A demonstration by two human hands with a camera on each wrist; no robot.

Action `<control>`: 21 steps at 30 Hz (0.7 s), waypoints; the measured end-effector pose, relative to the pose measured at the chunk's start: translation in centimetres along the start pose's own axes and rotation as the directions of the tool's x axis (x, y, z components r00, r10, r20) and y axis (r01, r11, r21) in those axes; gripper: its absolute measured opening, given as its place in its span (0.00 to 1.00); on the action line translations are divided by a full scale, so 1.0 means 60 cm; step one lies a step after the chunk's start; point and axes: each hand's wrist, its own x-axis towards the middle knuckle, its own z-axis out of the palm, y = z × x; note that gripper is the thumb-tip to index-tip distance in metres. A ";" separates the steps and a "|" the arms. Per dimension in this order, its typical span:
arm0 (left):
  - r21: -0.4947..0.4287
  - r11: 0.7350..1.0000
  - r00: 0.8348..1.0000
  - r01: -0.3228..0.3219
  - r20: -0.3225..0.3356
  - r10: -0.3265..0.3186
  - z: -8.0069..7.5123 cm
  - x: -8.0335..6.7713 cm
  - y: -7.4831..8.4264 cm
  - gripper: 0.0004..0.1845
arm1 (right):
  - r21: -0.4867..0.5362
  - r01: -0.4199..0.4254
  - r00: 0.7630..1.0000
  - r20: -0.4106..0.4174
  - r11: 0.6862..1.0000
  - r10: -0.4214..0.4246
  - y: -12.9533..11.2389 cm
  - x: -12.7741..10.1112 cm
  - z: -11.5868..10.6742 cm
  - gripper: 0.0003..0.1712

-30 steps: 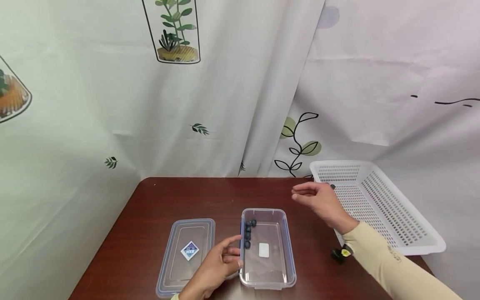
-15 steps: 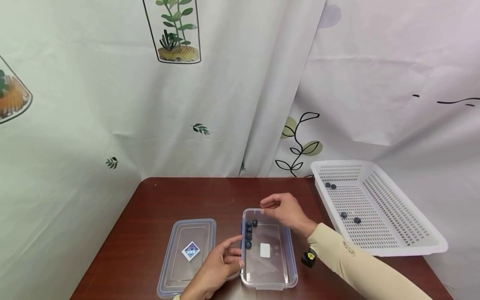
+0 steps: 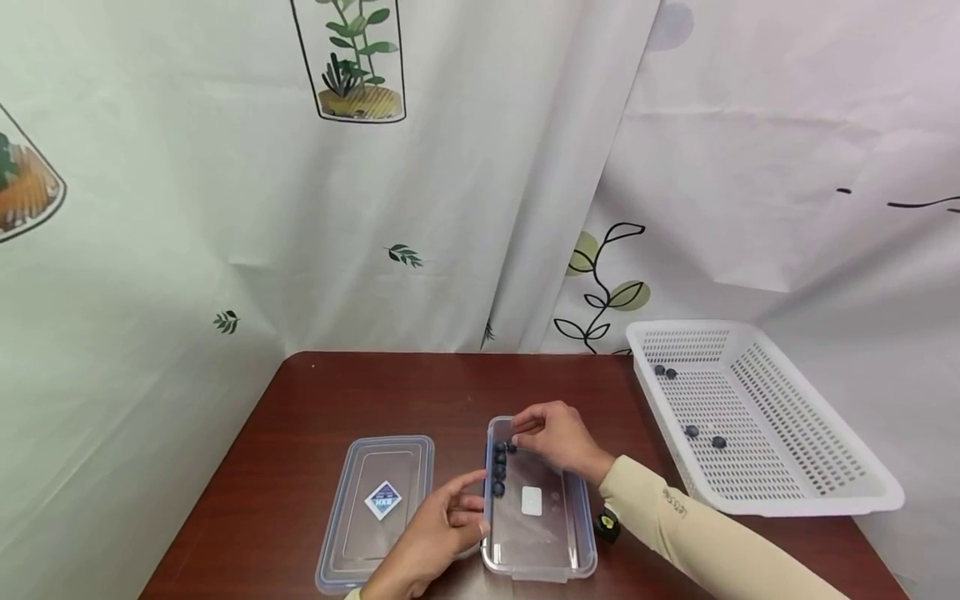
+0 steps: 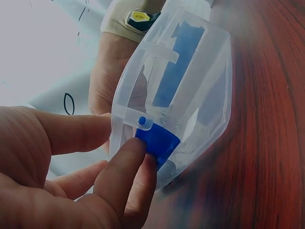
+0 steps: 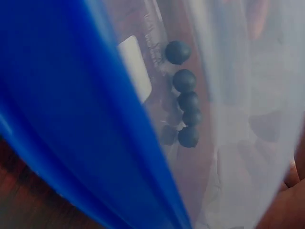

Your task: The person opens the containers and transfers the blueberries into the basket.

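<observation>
A clear plastic storage container (image 3: pixel 540 542) stands at the table's front, with several blueberries (image 3: pixel 500 470) lined along its left inner wall. My left hand (image 3: pixel 435 529) lies against its left side, fingertips on the rim and at the blue side clip (image 4: pixel 159 144). My right hand (image 3: pixel 557 435) is over the container's far end, thumb and fingertips together just above the end berry. In the right wrist view, a dark shape (image 5: pixel 267 126) like a blueberry shows through the cloudy wall by the right fingers. My fingers partly hide that pinch.
A clear lid (image 3: pixel 390 467) with a blue-and-white diamond label lies left of the container. At the right stands a white perforated basket (image 3: pixel 810 505), with several blueberries (image 3: pixel 692 431) in it. A patterned curtain hangs behind the table's back edge.
My right hand has moved left from beside the basket to over the container's far end, then dipped lower towards the berries. My left hand stays at the container's side.
</observation>
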 end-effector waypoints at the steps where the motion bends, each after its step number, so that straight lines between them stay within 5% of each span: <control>1: 0.000 1.000 1.000 0.002 -0.001 -0.002 0.000 -0.001 0.000 0.39 | -0.011 0.005 1.000 0.005 1.000 -0.005 0.000 0.000 0.002 0.11; 21: 0.024 1.000 0.999 -0.018 0.035 0.017 -0.004 -0.003 -0.005 0.39 | -0.236 0.146 0.989 0.055 0.961 -0.137 0.007 -0.003 0.032 0.11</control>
